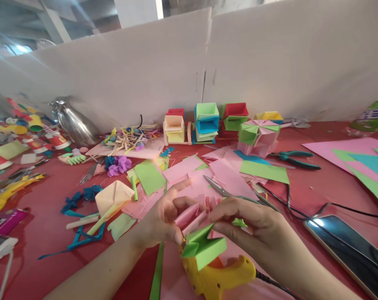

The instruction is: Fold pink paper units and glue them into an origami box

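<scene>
My left hand (pixel 164 216) grips a pink folded paper piece (pixel 189 218) between thumb and fingers, its index finger stretched out. On the right, my right hand (pixel 245 221) pinches the upper edge of a green folded paper piece (pixel 204 246). The two pieces are close together; whether they are joined I cannot tell. Directly below them is a yellow hot glue gun (pixel 223 275), its nozzle near my left thumb and partly hidden by the green paper. Scissors (pixel 218 187) lie just beyond my hands on pink paper sheets (pixel 229 175).
Several folded paper boxes (pixel 206 121) and a pink-green paper piece (pixel 259 135) stand along the white partition (pixel 270 62). Pliers (pixel 297 158), black cables (pixel 289 204) and a phone (pixel 345 246) are at right. A metal jug (pixel 74 121), purple flowers (pixel 120 165) and paper scraps occupy the left.
</scene>
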Motion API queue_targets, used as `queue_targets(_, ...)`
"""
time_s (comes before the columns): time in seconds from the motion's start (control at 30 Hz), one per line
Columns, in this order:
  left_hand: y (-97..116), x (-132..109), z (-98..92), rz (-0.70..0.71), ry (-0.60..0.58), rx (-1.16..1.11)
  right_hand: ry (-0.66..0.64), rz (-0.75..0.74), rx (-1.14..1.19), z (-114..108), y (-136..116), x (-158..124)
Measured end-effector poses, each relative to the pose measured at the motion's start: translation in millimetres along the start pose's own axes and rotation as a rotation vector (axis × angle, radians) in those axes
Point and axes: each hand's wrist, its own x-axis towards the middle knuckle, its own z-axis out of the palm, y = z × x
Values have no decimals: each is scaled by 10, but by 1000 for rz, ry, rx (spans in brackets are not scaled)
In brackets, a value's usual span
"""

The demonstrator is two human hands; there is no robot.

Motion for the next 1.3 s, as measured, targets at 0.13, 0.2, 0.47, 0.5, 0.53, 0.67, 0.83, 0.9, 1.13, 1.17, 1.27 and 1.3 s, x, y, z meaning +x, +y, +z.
queue_targets(0.13, 7, -4, -3, -12, -6, 17, 26, 112, 55, 42, -14, -7)
queue_targets(0.2, 11, -5, -9, -19, -21, 29, 10, 151, 83, 56, -15, -12)
queue_targets(0.47, 11, -22, -57, -16, -96, 180, -42, 274, 147, 65, -30, -18)
queue_targets(0.5, 13, -24, -59, -16, -102, 198, -38, 284, 146, 67, -35, -15)
queue_targets(0.53, 17, -27, -60, -21, -103, 208, -33, 294, 144, 69, -41, -10)
queue_targets(0.67, 28, -37, -58, -48, -88, 227, -31, 324, 163, 72, -65, 3)
queue_targets(0.83, 27, -52, -62, -55, -98, 276, -55, 360, 183, 73, -77, -11)
queue_targets(0.9, 31, -59, -63, -58, -98, 295, -63, 355, 174, 75, -68, -24)
queue_targets(1.13, 53, -73, -79, -69, -91, 412, -42, 298, 23, 74, -48, -39)
queue_targets(1.17, 54, -74, -83, -69, -106, 417, -38, 281, 7, 72, -50, -37)
queue_targets(1.27, 52, -75, -90, -70, -132, 413, -34, 246, -7, 68, -59, -37)
queue_targets(1.3, 51, -76, -92, -71, -129, 411, -34, 242, -7, 67, -62, -39)
